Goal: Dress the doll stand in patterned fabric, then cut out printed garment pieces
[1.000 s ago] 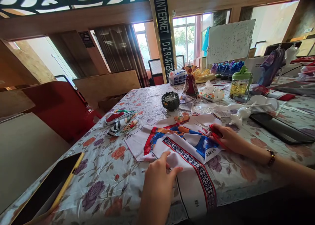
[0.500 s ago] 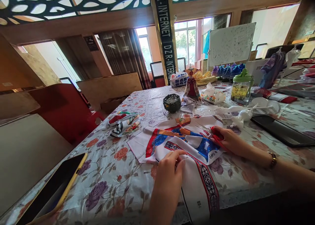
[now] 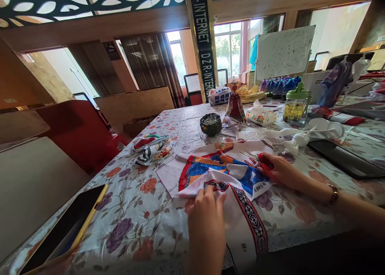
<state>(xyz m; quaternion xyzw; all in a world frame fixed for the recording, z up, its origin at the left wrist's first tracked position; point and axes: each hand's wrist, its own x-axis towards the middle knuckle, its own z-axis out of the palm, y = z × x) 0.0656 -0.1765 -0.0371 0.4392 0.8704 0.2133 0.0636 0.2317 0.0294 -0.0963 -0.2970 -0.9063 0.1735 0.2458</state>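
A white printed cloth [image 3: 173, 174] with blue, orange and red figures and patterned black-and-red borders lies rumpled in front of me, one strip running down to the table's near edge. My left hand [image 3: 207, 210] rests on its near part, fingertips at a raised fold by the border, thumb apart from the fingers. To the right, my right hand [image 3: 281, 170] is closed around the red handles of a pair of scissors [image 3: 266, 162]. Their slim blades point left over the cloth's far right part; whether they touch it I cannot tell.
A dark woven basket [image 3: 211, 125] and a doll-sized red dress [image 3: 235, 106] stand beyond the cloth. Patterned scraps [image 3: 153, 149] lie left. Phones flank the work: one yellow-cased [image 3: 64, 231], one black [image 3: 345, 158]. A green-lidded jar [image 3: 296, 108] stands at the back right.
My left hand has shifted slightly left and its thumb has come away from the fingers. The near fold has moved back, uncovering more of the blue print. My right hand stays nearly still.
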